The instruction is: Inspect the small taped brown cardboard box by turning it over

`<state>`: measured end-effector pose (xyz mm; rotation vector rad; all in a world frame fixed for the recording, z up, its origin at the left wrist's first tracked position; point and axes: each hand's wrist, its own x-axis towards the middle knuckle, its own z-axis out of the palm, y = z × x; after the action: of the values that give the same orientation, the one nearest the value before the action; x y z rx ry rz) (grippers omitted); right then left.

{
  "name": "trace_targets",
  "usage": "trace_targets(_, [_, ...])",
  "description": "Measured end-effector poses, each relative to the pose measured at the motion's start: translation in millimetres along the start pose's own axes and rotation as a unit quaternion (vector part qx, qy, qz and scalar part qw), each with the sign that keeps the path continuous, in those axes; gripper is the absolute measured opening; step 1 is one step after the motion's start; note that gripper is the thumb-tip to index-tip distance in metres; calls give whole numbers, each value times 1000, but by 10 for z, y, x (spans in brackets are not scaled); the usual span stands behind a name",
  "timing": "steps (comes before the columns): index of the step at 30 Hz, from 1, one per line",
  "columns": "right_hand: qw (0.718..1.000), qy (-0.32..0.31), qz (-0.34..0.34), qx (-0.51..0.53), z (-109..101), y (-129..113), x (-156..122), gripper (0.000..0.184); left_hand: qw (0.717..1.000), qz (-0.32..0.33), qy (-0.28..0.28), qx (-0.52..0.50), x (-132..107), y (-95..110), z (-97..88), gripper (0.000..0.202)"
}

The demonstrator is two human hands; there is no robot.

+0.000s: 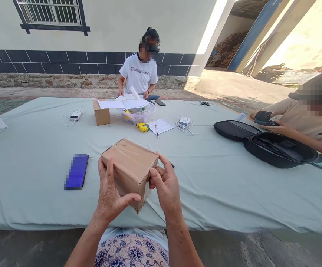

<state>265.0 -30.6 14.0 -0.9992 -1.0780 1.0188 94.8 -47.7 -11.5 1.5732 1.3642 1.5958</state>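
A taped brown cardboard box [131, 163] is held tilted just above the near edge of the pale green covered table [211, 185]. My left hand [109, 194] wraps its lower left side, thumb across the front face. My right hand [165, 183] grips the box's right edge, fingers curled against the side. A small dark thing peeks out just behind the right hand; I cannot make it out.
A blue phone [77, 171] lies left of the box. Farther back are a small cardboard box [101, 112], a clear bowl [137, 111], a yellow tape measure [143, 127], papers and chargers. An open black case [263, 142] lies right. One person sits across, another at right.
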Motion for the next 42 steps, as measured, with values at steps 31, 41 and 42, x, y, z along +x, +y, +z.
trace_targets(31, [990, 3, -46, -133, -201, 340, 66, 75, 885, -239, 162, -366, 286, -133, -149, 69])
trace_targets(41, [978, -29, -128, -161, -243, 317, 25, 69, 827, -375, 124, -399, 309, -201, -88, 65])
trace_targets(42, [975, -37, -137, -170, -243, 311, 19, 74, 821, -389, 119, -401, 317, -211, -90, 63])
